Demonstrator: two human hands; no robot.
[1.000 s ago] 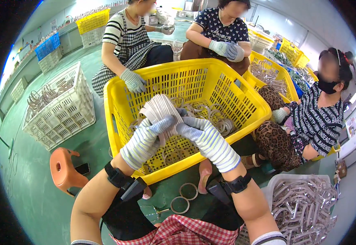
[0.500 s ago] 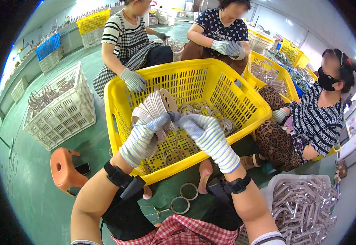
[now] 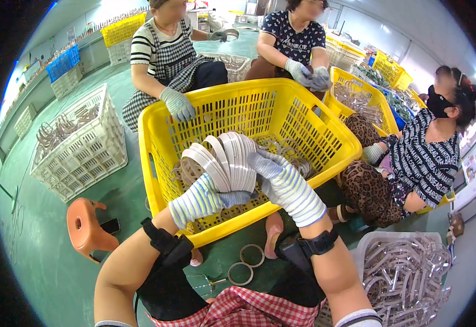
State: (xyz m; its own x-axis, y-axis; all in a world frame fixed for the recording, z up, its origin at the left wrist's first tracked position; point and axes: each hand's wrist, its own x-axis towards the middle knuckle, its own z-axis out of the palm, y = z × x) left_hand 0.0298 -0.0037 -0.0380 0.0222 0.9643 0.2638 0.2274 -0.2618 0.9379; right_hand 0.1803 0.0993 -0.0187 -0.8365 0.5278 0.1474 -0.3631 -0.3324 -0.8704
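Note:
A bundle of pale, flat rings (image 3: 224, 163) fans out above the big yellow crate (image 3: 317, 122). My left hand (image 3: 202, 199), in a striped knit glove, wraps round the bundle from below and the left. At the bundle's right end, my right hand (image 3: 287, 188), gloved alike, has its thumb and fingers closed on the rings' edge; its fingertips are partly hidden. More loose rings (image 3: 298, 158) lie in the crate under my hands.
Three people sit round the crate; one rests a gloved hand (image 3: 178, 104) on its far rim. A white crate (image 3: 85, 158) and an orange stool (image 3: 88, 226) stand at left. A white bin of metallic strips (image 3: 407, 272) is at lower right. Two rings (image 3: 241, 273) lie on the floor.
The bundle has been turned and lowered, its rings now fanned toward me. My hands have moved apart, the left sliding beneath it. The person at far left now lifts a ring.

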